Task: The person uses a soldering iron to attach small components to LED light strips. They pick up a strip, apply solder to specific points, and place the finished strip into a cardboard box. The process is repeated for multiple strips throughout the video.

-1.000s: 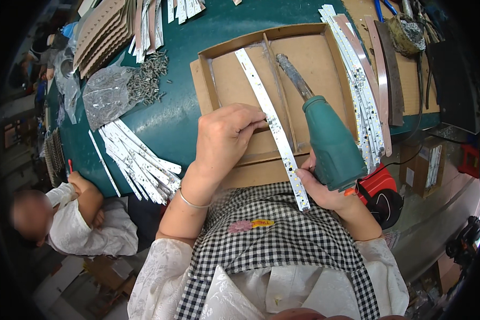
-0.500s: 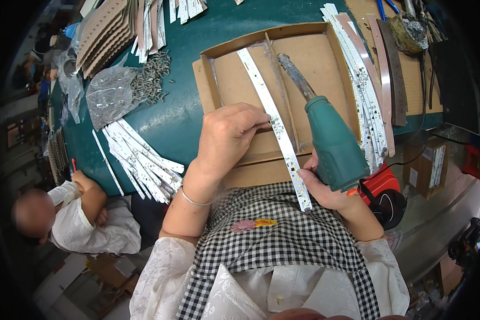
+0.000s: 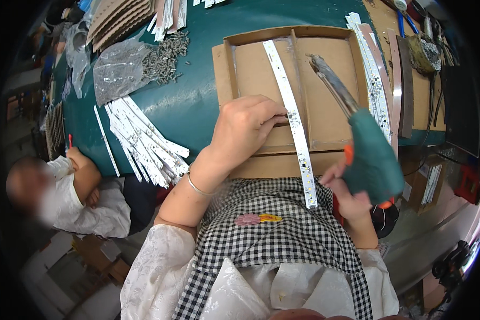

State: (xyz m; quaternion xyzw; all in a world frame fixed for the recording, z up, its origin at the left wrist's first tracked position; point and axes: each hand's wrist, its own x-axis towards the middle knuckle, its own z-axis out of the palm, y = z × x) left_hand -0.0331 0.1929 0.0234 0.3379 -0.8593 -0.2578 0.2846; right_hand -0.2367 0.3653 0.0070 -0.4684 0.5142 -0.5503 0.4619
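Little has shifted: left hand [image 3: 248, 128] still pins the long white strip [image 3: 293, 122], running upper-left to lower-right, while right hand [image 3: 352, 200] grips the green tool [image 3: 370, 157] just right of it.

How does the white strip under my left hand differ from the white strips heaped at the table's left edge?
The single strip lies alone across the cardboard tray, pinned by the left hand, its near end overhanging the table toward the apron. The heaped strips lie fanned and overlapping on the green table, untouched. Both are long, thin and white.
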